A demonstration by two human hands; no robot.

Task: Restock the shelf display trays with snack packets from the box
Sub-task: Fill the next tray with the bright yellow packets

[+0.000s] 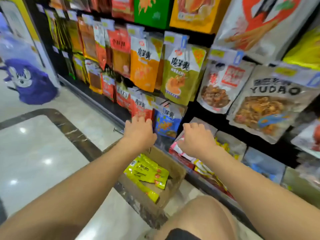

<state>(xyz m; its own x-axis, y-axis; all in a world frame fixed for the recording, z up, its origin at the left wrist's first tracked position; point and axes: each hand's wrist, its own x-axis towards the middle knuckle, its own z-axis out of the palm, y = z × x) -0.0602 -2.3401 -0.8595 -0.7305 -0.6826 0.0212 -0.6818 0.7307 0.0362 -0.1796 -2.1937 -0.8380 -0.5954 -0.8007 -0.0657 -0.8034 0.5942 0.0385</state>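
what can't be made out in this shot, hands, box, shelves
- Head view, left hand: its back hides the palm; grip on the red packet unclear.
- Right hand: curled fingers hide whether it holds anything.
- Cardboard box: bottom hidden by yellow packets and the left forearm.
- Price tags: motion blur, unreadable.

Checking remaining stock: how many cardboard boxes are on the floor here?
1. The open cardboard box sits on the floor at the foot of the shelf, with yellow snack packets inside. Others could be out of frame.
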